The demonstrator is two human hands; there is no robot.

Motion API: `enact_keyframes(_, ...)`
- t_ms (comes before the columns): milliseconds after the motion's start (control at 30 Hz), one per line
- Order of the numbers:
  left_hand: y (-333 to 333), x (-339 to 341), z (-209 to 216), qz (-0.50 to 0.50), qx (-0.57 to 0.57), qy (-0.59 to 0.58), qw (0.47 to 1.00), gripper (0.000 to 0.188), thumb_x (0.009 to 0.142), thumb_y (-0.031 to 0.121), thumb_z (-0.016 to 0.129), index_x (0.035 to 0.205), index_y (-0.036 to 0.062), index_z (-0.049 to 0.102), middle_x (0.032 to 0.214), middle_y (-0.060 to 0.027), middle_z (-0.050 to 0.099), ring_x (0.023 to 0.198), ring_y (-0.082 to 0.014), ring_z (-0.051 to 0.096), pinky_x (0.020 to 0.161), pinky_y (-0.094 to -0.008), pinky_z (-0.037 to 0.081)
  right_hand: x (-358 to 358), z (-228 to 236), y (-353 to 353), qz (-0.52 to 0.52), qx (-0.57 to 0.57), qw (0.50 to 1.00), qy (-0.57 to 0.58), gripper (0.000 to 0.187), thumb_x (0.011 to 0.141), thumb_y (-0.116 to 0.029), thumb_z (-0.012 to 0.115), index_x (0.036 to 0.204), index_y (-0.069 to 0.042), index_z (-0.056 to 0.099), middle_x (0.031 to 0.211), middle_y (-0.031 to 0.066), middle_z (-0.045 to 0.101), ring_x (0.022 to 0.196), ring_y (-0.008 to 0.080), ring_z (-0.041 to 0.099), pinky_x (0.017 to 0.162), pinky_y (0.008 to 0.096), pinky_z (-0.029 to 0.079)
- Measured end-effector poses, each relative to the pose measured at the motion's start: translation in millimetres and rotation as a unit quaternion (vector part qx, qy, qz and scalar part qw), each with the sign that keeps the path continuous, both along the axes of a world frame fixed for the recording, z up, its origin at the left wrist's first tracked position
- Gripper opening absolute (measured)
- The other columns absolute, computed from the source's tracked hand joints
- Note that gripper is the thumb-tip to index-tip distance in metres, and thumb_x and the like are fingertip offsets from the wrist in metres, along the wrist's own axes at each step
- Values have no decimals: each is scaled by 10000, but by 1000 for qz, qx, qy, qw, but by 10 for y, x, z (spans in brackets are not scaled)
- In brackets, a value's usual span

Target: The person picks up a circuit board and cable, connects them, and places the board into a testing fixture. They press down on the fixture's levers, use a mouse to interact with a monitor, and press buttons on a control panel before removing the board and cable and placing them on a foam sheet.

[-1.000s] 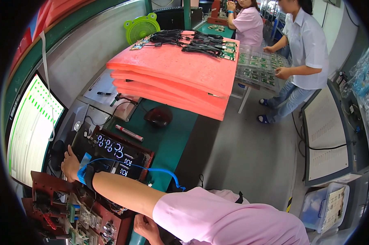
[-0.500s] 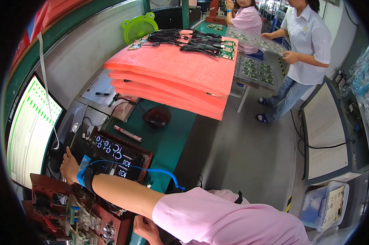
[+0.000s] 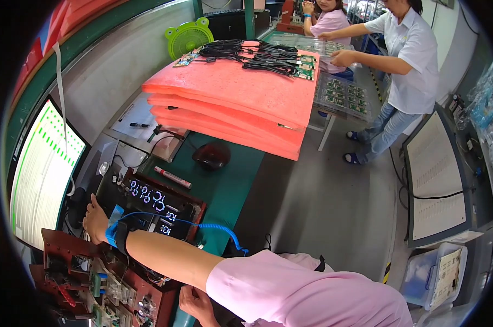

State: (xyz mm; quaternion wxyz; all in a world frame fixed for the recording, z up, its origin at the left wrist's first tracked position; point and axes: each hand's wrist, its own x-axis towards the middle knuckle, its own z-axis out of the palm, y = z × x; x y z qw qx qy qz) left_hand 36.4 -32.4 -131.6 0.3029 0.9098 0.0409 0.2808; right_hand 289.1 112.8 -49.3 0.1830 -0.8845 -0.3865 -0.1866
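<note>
1 right hand (image 3: 97, 224), 1 finger raised | 1 left hand (image 3: 197, 306), fingers curled | grips unclear

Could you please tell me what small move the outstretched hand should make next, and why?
I would probably draw the outstretched hand back a little, because in this view its forearm hides part of the lit black panel, and the blue cord at its wrist strap crosses in front of it too.
</note>
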Motion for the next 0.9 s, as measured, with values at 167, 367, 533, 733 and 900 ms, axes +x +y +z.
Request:
enact_keyframes(167, -37, 14, 11, -1, -5, 0, 1000, 153, 695, 14, 547, 597, -9, 432, 530, -136, 413, 472, -321, 429, 427, -398, 297, 13, 25, -79, -15, 1, 1000, -11, 222, 655, -280, 566, 780, -130, 672, 851, 31, 608, 973, 264, 463, 1031, 567, 23)
enact_keyframes(367, 8, -10, 24, 3, -5, 5, 1000, 145, 690, 11, 547, 599, -10, 437, 532, -135, 417, 471, -318, 432, 427, -394, 300, -68, 111, -74, 16, 15, 1000, 17, 227, 642, -262, 567, 790, -124, 669, 848, 40, 608, 965, 266, 467, 1029, 571, 33)
enact_keyframes(533, -48, 15, 9, 3, -2, 13, 1000, 144, 688, 11, 549, 598, -11, 439, 534, -137, 423, 473, -317, 435, 428, -394, 303, 45, 110, -169, 36, 34, 996, 71, 268, 572, -240, 616, 784, -83, 659, 838, 73, 604, 946, 277, 485, 1031, 557, 56)
enact_keyframes(733, 0, -11, 28, 16, 5, 13, 1000, 144, 692, 20, 553, 600, -10, 446, 537, -139, 430, 476, -318, 439, 430, -394, 310, -55, 258, -221, 87, 120, 983, 104, 390, 501, -212, 665, 833, -11, 624, 830, 130, 594, 932, 304, 499, 1034, 539, 86)
enact_keyframes(900, -54, 16, 60, 4, 13, 2, 1000, 147, 693, 23, 557, 599, -8, 449, 538, -138, 434, 477, -316, 442, 431, -393, 313, -5, 269, -301, 97, 114, 980, 128, 490, 512, -197, 675, 935, 27, 567, 845, 162, 588, 944, 324, 499, 1032, 536, 100)
